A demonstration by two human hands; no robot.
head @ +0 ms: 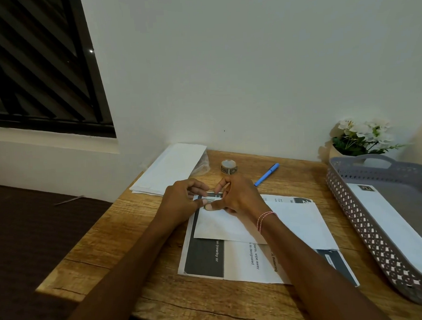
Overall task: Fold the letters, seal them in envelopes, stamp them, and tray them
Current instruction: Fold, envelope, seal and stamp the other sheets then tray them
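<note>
Two hands: both meet at the far edge of the envelope (232,224); our left hand (182,199) and right hand (238,195) each pinch one end of a small pale strip (210,198).
Envelope: it lies flat on printed sheets (238,262), mid-desk.
Tray (352,216): on our right, holding one stamped letter (389,224).
Supplies: roll (229,166), pen (267,174) and spare stack (169,169) lie behind.
Risk one: we judge the strip could land crooked or cling to our fingers if one end drops first.
Risk two: the envelope may skid on the slick sheets as we press.
</note>
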